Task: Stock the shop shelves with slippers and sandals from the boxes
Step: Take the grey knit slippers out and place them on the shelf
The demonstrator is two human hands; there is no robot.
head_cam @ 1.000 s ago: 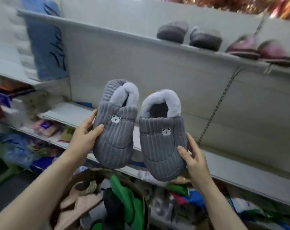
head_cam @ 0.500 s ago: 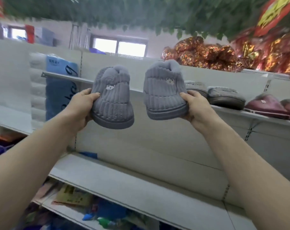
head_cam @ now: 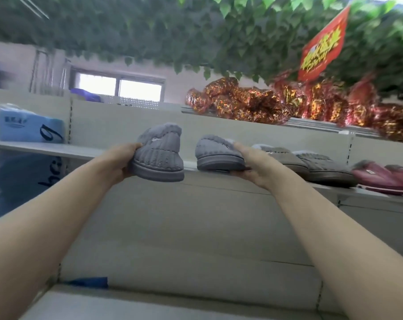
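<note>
Head view, looking up. I've got a grey slipper in each hand at the front edge of the upper shelf [head_cam: 57, 150]. The left slipper [head_cam: 159, 155] is in the air, its sole hanging just below that edge and in front of it, heel end tipped up. My left hand [head_cam: 122, 160] grips it by its left side, fingers curled over the ribbed top; I can't see the thumb. The right slipper [head_cam: 219, 155] sits level at the shelf's front edge, and I can't tell whether the sole rests on it. My right hand [head_cam: 251, 167] pinches its right side, fingers [head_cam: 238, 146] laid together on top and thumb under the sole.

A narrow gap of back panel [head_cam: 196, 227] shows between the two slippers. Just beside my right hand a pair of brownish-grey slippers [head_cam: 288, 158] stands at the front edge, and further right a maroon pair [head_cam: 380, 174] does too. Toward the left end, a long run of shelf edge lies between the left slipper and a blue package [head_cam: 27, 130].

Above, the top shelf's edge carries red-gold foil bags [head_cam: 242, 102], with green leaves [head_cam: 196, 31] and a red sign [head_cam: 323, 54] overhead. Below my forearms the panel drops to the lower shelf [head_cam: 149, 303].
</note>
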